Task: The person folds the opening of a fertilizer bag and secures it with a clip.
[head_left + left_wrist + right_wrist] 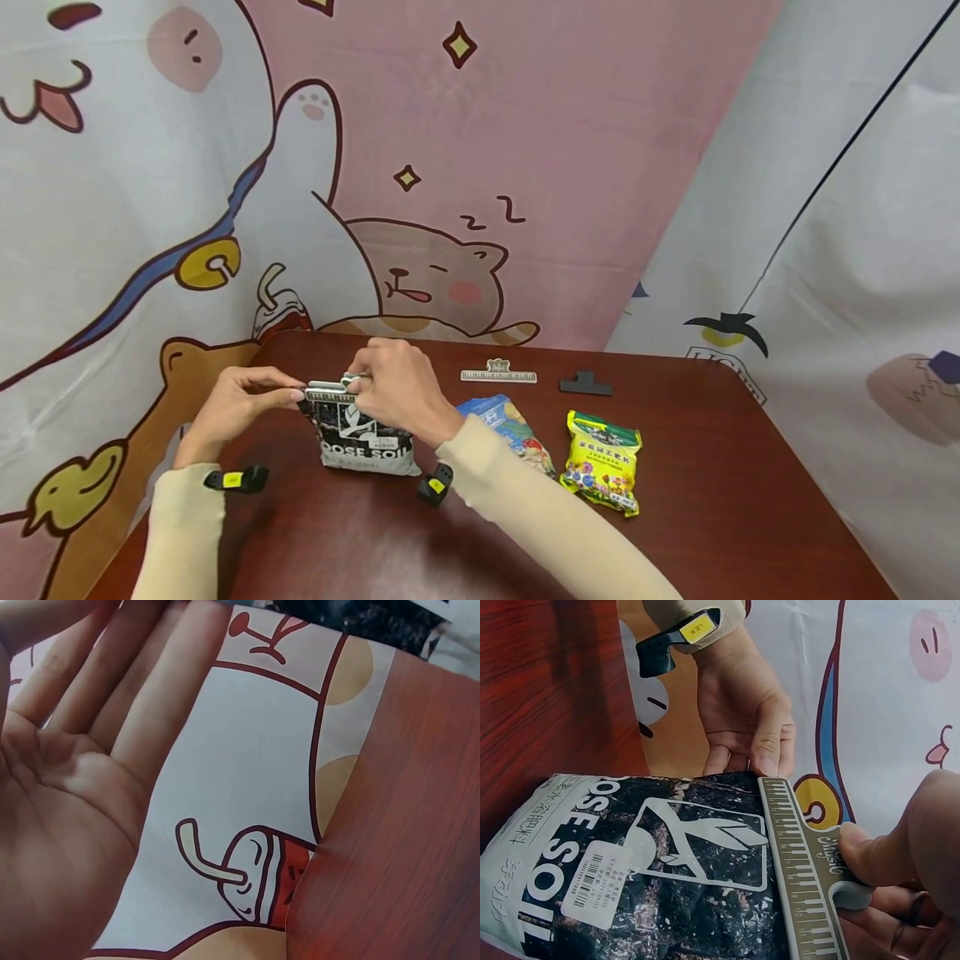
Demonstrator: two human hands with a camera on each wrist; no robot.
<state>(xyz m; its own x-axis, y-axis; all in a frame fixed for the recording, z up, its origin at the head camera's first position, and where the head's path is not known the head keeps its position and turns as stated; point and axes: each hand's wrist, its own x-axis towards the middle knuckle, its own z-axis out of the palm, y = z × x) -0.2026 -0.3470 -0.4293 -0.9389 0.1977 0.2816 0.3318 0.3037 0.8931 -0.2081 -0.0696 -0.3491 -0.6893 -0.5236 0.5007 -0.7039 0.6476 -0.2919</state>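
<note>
A black and white soil bag point(367, 446) stands upright on the table's left half, its printed front facing me. Along its top edge sits a long clip point(795, 862) with piano-key and ruler marks and the word "Music". My left hand point(228, 412) pinches the bag's left top corner between thumb and fingers, beside the clip's end. From the other side, my right hand point(405, 387) grips the clip's handle, with the thumb point(862, 851) on its printed face. Only the bag's dark edge shows in the left wrist view, above the left palm point(67, 802).
Behind the right forearm lies a blue patterned bag point(506, 425), partly hidden. A yellow and green fertilizer bag point(600, 462) lies to its right. At the back are a pale ruler-marked clip point(498, 372) and a black clip point(587, 383). A cartoon-printed cloth point(562, 167) hangs behind the table.
</note>
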